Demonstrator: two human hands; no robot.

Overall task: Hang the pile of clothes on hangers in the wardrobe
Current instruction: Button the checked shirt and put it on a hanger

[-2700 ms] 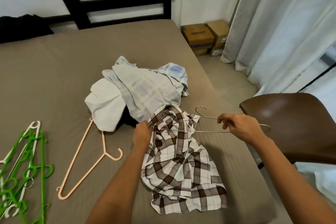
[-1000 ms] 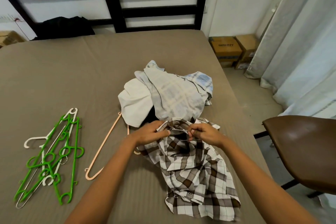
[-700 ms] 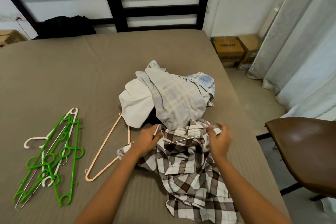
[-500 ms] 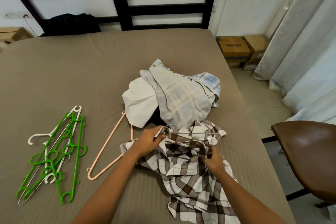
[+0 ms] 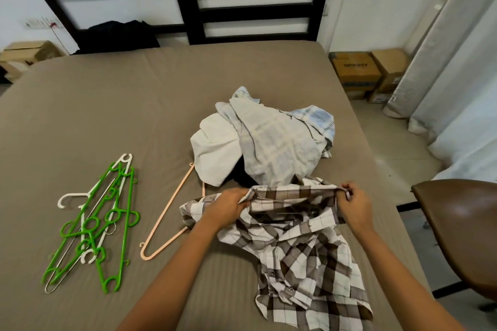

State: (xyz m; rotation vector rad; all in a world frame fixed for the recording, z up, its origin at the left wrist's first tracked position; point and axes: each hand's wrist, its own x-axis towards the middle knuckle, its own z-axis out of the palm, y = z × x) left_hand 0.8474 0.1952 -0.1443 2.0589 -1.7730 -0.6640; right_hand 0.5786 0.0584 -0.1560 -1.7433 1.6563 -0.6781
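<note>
- Clothes in a pale pile (image 5: 265, 142) sit near the middle of our bed (image 5: 134, 105), which wears a taupe sheet; a plaid shirt (image 5: 301, 255) in brown and white lies just in front of the pile, spilling toward the near right edge.
- Behind the bed we see a dark slatted headboard (image 5: 255, 5) against a white wall, with a black garment (image 5: 115, 35) bunched at its foot.
- Cardboard boxes (image 5: 368, 72) stand on the floor to the right, beside pale curtains (image 5: 443, 62); a brown chair (image 5: 462, 226) sits at the right edge.
- A tangle of green and white hangers (image 5: 94, 223) lies on the left of the sheet, and a peach hanger (image 5: 169, 212) lies between them and the shirt, its top tucked under the pile.
- Our left hand (image 5: 228, 207) pinches the shirt's left shoulder, fingers closed on cloth; our right hand (image 5: 355, 204) grips the right shoulder, fingers curled shut on it.
- A wire hanger (image 5: 285, 212) shows faintly inside the stretched collar opening.
- Half a second ago our right hand sat lower on the shirt's front; it has now gone up and out to the right shoulder, and the collar is pulled taut between both hands.
</note>
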